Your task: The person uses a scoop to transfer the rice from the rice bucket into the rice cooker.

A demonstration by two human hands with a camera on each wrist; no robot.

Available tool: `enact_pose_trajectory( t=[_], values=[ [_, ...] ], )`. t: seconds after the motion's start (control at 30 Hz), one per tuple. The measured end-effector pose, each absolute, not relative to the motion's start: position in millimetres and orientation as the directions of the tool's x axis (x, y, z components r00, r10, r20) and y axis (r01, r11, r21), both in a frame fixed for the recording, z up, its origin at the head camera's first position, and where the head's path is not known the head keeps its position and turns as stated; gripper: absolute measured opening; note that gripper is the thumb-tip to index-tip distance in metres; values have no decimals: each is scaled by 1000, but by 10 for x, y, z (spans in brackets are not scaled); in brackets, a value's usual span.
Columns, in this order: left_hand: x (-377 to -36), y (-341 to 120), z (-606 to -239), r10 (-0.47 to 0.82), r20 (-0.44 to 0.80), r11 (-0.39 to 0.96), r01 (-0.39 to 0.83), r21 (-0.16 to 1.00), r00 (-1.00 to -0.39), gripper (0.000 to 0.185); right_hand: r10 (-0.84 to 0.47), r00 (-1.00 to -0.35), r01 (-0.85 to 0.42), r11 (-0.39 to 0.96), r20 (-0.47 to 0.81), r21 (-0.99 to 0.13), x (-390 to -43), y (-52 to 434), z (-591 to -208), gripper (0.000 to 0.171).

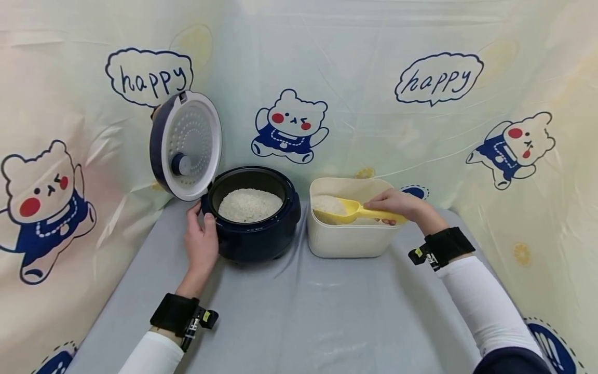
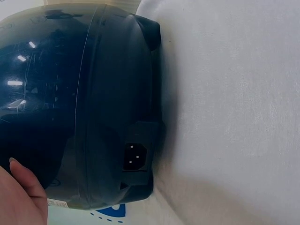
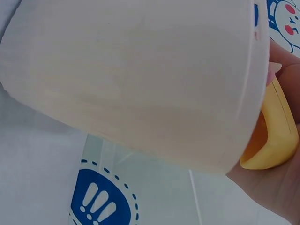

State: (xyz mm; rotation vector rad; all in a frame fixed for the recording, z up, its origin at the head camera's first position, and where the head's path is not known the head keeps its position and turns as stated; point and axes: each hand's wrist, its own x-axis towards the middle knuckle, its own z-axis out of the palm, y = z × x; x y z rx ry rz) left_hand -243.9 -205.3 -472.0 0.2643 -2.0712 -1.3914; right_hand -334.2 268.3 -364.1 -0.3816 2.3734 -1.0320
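Observation:
A dark blue rice cooker (image 1: 254, 241) stands on the table with its lid (image 1: 198, 135) raised to the left and a heap of white rice (image 1: 249, 204) in its pot. My left hand (image 1: 202, 241) rests against the cooker's left side, thumb toward the front. In the left wrist view its thumb (image 2: 28, 178) lies along the glossy body. My right hand (image 1: 403, 204) grips the handle of a yellow scoop (image 1: 350, 211) inside a cream bin (image 1: 352, 241). White rice (image 1: 328, 204) shows at the scoop's bowl. In the right wrist view, the bin's wall hides most of the scoop.
A grey cloth (image 1: 322, 317) covers the table. Behind it and at both sides hangs a printed curtain (image 1: 359, 130) with bears and lettering. The cooker's power socket (image 2: 135, 157) has no plug in it. Bin and cooker stand side by side with a narrow gap.

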Motion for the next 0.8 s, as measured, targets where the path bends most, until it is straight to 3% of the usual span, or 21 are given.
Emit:
enact_pose_trajectory(
  t=[0.8],
  values=[
    [-2415, -2053, -4723, -475, 380, 402, 189, 896, -794, 50, -376, -891, -62, 656, -254, -752, -3087, 2928, -3499, 38]
  ],
)
